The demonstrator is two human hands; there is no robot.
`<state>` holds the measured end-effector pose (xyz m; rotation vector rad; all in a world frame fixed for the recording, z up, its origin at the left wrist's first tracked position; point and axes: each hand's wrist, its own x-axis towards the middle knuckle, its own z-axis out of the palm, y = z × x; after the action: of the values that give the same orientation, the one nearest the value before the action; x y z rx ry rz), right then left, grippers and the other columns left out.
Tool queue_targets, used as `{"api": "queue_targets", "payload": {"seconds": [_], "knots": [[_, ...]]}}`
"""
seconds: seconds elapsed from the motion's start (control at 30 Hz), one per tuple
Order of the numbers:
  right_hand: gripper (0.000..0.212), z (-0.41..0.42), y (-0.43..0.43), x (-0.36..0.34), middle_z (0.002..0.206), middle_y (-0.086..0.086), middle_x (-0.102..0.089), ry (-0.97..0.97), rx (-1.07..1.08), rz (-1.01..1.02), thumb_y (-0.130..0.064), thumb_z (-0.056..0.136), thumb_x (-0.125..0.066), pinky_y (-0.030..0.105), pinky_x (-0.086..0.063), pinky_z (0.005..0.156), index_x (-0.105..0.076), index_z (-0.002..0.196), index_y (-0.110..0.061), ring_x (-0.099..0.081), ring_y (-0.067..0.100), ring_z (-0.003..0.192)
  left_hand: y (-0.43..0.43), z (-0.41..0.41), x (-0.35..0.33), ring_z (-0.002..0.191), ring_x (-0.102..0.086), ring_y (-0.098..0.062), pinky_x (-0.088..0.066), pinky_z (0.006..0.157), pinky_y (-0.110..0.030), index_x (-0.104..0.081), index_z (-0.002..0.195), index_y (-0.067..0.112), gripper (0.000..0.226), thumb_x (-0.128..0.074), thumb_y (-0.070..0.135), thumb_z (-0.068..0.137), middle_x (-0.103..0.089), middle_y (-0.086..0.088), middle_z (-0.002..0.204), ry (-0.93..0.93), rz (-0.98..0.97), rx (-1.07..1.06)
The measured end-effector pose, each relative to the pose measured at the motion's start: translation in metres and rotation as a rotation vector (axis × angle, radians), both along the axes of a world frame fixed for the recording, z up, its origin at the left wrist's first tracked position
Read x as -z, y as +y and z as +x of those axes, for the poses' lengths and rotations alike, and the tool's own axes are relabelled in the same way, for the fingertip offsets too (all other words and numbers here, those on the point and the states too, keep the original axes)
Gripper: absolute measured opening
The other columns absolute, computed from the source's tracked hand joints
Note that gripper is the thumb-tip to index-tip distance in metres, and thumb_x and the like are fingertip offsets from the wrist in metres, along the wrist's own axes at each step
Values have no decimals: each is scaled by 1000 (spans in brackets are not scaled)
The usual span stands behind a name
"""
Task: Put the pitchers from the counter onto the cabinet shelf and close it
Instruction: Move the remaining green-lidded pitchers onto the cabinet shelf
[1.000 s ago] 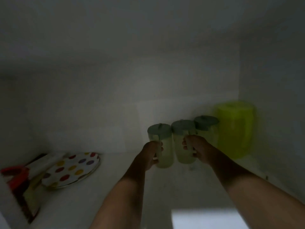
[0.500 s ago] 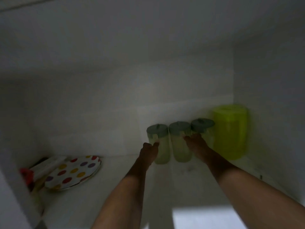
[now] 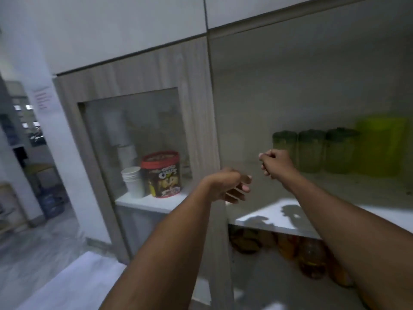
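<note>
Now that both hands have let go and drawn back from the shelf [image 3: 335,211], the three pitchers [image 3: 311,151] stand by themselves, where half a second ago the fingers were on the two leftmost. They sit in a tight row, apparently touching, toward the back of the shelf and nearer its right end, the rightmost just beside a bright yellow-green container [image 3: 380,144]. Judging by this, the placing is done and only the closing remains.

The left hand [image 3: 230,186] hangs loosely half open and empty in front of the wood-grain frame [image 3: 201,108], fingers slightly curled; the right hand [image 3: 276,163] is curled into a loose fist holding nothing, in front of the leftmost pitcher. No grip on anything yet; the open door itself is out of view.

Each pitcher is a translucent pale-green cylinder, likely plastic, capped with a darker round lid. White and smooth, the shelf looks laminated, its front edge catching light. Behind the neighbouring glass pane [image 3: 138,135] stand stacked white paper cups [image 3: 133,182] and a red-lidded printed snack tub [image 3: 162,173].
</note>
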<state>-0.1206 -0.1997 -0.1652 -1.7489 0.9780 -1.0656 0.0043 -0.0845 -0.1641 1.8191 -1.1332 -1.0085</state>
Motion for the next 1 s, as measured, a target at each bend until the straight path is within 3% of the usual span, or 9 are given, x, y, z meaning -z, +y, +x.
{"api": "queue_targets", "payload": {"seconds": [0.17,0.27,0.3,0.43,0.6,0.77,0.83,0.93,1.0], "knots": [[21,80,142,-1,65,10,-62,27,-249,-63,-20,91,-61,15,-35,34,-65,74,-9,-53,16,48,172,58,5,71,-67,-21,-48,68,-30,-63,110,14,21,-57,28,97,-65,-4,86,-66,83,-218],[19,138,225,6,67,13,-62,86,-438,-45,-16,89,-61,19,-36,38,-67,83,1,-54,19,47,282,109,11,97,-72,-29,-54,86,-42,-63,119,11,34,-61,34,94,-67,-7,97,-80,110,-456],[19,158,251,11,67,13,-62,97,-504,-37,-14,89,-61,18,-36,38,-68,86,3,-54,19,47,318,124,15,97,-72,-29,-53,88,-43,-63,119,10,35,-61,35,94,-66,-6,97,-81,104,-531],[15,228,354,31,69,8,-65,201,-757,-29,-24,88,-64,21,-40,47,-63,77,-14,-59,19,53,455,168,37,85,-69,-28,-52,82,-41,-61,121,12,34,-58,34,95,-66,-4,96,-69,95,-824],[13,303,451,73,74,9,-64,318,-996,59,-28,84,-66,26,-40,52,-62,83,-15,-58,20,62,584,201,79,81,-66,-27,-51,77,-39,-61,121,9,37,-61,34,94,-66,-7,103,-30,138,-1121],[25,399,549,145,79,9,-57,515,-1220,139,-37,85,-68,32,-40,60,-52,85,-18,-53,23,70,688,246,148,77,-52,-28,-41,74,-37,-58,105,3,26,-59,27,95,-53,-17,98,-7,279,-1402],[29,436,586,177,80,12,-46,587,-1293,160,-39,84,-67,35,-37,63,-48,85,-18,-45,24,73,720,271,180,86,-58,-33,-38,74,-34,-58,105,2,24,-60,24,94,-56,-24,102,13,325,-1514],[37,489,636,226,74,7,-32,707,-1374,244,-36,85,-67,36,-27,65,-35,72,-20,-31,23,71,751,311,229,104,-62,-37,-48,73,-32,-59,118,-1,48,-62,32,84,-60,-27,128,65,402,-1650],[38,515,661,258,66,1,-32,807,-1401,280,-31,87,-67,30,-27,60,-36,67,-20,-30,21,59,766,333,263,121,-55,-38,-50,94,-39,-50,134,1,71,-64,42,78,-52,-24,140,144,460,-1732]]}}
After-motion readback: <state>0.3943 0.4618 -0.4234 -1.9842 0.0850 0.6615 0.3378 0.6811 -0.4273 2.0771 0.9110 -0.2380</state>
